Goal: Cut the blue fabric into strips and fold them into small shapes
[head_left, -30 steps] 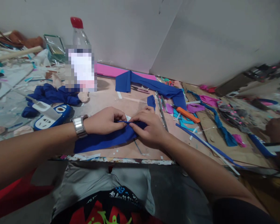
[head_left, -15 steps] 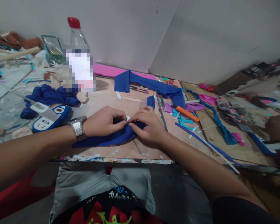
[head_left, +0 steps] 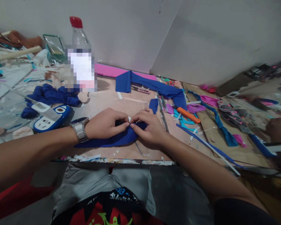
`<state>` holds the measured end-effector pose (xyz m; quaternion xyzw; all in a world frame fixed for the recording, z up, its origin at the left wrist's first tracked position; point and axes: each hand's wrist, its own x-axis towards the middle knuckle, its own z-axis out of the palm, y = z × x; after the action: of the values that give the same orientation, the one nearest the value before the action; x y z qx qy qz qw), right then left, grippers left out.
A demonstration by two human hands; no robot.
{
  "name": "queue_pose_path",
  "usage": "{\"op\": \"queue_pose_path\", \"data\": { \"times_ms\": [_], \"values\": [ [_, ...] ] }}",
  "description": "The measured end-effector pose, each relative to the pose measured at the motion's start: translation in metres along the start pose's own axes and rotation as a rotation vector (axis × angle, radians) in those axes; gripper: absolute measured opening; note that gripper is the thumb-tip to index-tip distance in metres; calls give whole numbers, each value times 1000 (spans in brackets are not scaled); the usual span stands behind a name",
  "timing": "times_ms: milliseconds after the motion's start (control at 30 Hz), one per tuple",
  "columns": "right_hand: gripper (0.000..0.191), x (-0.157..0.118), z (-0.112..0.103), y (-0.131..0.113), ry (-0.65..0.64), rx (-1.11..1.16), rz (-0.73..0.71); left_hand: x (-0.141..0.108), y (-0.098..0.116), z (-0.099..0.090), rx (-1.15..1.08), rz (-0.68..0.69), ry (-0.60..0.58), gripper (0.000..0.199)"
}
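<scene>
A strip of blue fabric (head_left: 107, 140) lies along the table's near side, under both hands. My left hand (head_left: 106, 122), with a metal watch at its wrist, pinches the fabric's upper edge between thumb and fingers. Close against it, my right hand (head_left: 148, 125) grips the same edge, and the two sets of fingertips nearly meet. A small white piece (head_left: 129, 119) shows between them; what it is, I cannot tell. Just past the right fingers lies a small blue fabric scrap (head_left: 154, 105).
Left stand a blue-and-white power strip (head_left: 52, 118), bunched blue fabric (head_left: 51, 97) and a red-capped bottle (head_left: 81, 37). Behind the hands lies a long blue strip (head_left: 154, 84). An orange cutter (head_left: 188, 114) lies right, among scraps. Another person's hand (head_left: 277, 129) is at the far right.
Both hands stay on the blue fabric in nearly the same place. The fingertips have shifted only slightly, and the view has moved a little.
</scene>
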<state>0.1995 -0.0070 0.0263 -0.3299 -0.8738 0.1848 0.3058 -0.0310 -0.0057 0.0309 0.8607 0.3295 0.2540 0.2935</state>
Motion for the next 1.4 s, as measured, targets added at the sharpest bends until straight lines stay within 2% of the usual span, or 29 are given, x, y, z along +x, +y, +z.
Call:
{"op": "queue_pose_path", "data": {
  "times_ms": [200,367,567,833,1000,1167,1400],
  "values": [
    [6,0,-1,1,10,-23,12,2,-2,0,-142,-66,-60,20],
    [1,0,-2,0,28,-30,-10,3,-2,0,-231,-115,-62,23],
    [2,0,0,0,21,-54,-12,4,-4,0,-187,-121,-111,31],
    [10,0,-2,-1,27,-48,-5,5,-11,1,-270,-197,-105,33],
    [10,1,-2,-1,14,-29,10,6,-10,3,-306,-190,-132,39],
    [3,1,-2,-1,14,-40,26,6,-9,2,-292,-182,-124,34],
    [3,0,-2,-1,8,-67,-9,6,-9,2,-345,-206,-152,30]
  ]
}}
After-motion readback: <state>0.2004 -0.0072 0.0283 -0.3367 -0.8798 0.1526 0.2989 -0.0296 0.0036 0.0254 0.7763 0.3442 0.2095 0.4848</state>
